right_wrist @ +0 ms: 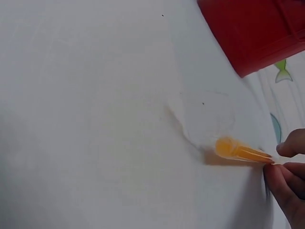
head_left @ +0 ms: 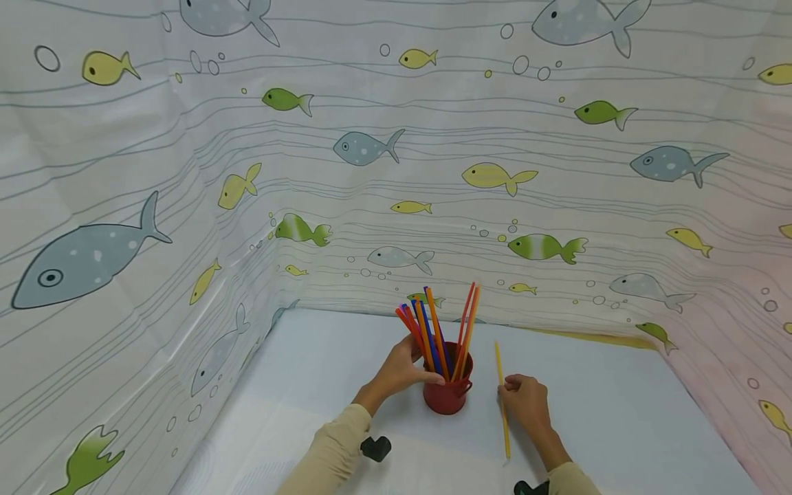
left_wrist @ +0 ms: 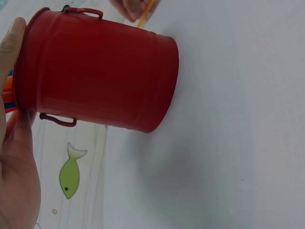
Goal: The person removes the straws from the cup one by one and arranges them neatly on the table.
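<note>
Two bare hands show in our head view: the left hand (head_left: 401,370), at the red pail's (head_left: 444,399) ten o'clock, grips its rim between thumb and fingers, and the right hand (head_left: 527,402) pinches a yellow drinking straw (head_left: 505,430). We see that straw over the white tabletop (head_left: 594,392) at the pail's three o'clock, well apart from it, while several coloured straws (head_left: 437,330) lean inside toward eleven and one
</note>
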A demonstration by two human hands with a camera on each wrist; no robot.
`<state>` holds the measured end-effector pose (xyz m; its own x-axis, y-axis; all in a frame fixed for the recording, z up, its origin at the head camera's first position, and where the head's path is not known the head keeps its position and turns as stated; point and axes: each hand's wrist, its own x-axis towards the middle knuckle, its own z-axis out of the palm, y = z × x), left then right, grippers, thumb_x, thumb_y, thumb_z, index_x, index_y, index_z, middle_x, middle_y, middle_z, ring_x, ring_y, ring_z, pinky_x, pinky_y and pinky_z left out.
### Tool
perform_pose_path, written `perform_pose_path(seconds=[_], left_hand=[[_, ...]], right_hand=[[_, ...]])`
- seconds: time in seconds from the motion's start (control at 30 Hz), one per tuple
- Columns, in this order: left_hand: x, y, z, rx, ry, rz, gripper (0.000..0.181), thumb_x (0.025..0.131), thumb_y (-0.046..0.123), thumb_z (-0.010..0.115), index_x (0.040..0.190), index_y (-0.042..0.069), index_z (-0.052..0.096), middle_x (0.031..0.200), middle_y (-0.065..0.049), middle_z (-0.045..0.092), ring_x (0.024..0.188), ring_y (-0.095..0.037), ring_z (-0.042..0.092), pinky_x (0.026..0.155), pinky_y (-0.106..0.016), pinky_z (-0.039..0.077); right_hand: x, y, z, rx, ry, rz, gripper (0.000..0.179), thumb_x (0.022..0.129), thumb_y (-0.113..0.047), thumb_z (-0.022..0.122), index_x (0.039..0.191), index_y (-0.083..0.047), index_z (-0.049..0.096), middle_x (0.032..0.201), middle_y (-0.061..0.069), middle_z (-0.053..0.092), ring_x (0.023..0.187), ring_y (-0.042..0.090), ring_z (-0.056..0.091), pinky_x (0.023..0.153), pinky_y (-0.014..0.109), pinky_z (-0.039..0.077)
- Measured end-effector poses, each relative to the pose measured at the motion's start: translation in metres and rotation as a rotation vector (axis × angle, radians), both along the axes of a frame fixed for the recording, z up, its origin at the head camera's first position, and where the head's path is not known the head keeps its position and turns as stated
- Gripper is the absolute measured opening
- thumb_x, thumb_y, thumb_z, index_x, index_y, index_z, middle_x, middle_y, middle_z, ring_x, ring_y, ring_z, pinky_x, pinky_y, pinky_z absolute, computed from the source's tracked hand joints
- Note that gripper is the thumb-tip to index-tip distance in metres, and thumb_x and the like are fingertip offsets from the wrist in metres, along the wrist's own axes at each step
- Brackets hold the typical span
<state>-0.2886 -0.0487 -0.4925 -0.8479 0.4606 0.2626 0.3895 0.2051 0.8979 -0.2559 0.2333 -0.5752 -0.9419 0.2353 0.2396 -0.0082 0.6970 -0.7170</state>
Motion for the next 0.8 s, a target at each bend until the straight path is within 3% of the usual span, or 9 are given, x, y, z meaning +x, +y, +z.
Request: perform_pose_path(seconds=[0.2,0.4,0.6,0.8], left_hand=[[0.003,-0.002,0.004,0.011,0.011,-0.013,0.075,0.076,0.009,0.084,0.137,-0.001,0.043,0.128,-0.014,0.058,0.125,-0.028,0.054,0.102,-0.05,0.042],[0.002,-0.002,0.005,0.0,-0.003,-0.017,0.075,0.076,0.009,0.084,0.138,-0.002,0.042,0.128,-0.015,0.058,0.125,-0.026,0.054,0.103,-0.048,0.042],[-0.011,-0.001,-0.015,-0.012,0.01,-0.008,0.08,0.075,0.008,0.085,0.141,0.001,0.04,0.13,-0.013,0.058,0.127,-0.026,0.052,0.103,-0.044,0.043],[-0.018,-0.002,-0.026,0.002,0.011,-0.009,0.079,0.074,0.013,0.086,0.14,0.008,0.042,0.129,-0.007,0.058,0.126,-0.021,0.053,0.102,-0.039,0.044]], right_hand=[[0.001,0.0,0.003,-0.002,-0.012,0.003,0.023,0.08,-0.011,0.077,0.095,0.006,0.072,0.076,0.006,0.07,0.068,0.016,0.065,0.057,0.027,0.052],[0.0,0.002,0.019,0.028,0.028,0.011,0.026,0.081,-0.013,0.077,0.095,0.008,0.072,0.075,0.008,0.07,0.066,0.019,0.065,0.057,0.03,0.054],[-0.01,0.006,0.044,0.066,0.128,-0.006,0.027,0.081,-0.014,0.077,0.096,0.008,0.072,0.077,0.01,0.071,0.07,0.026,0.068,0.063,0.041,0.056],[-0.02,0.0,0.074,0.056,0.233,-0.015,0.024,0.081,-0.014,0.078,0.095,0.004,0.073,0.077,0.009,0.072,0.07,0.024,0.069,0.062,0.038,0.057]])
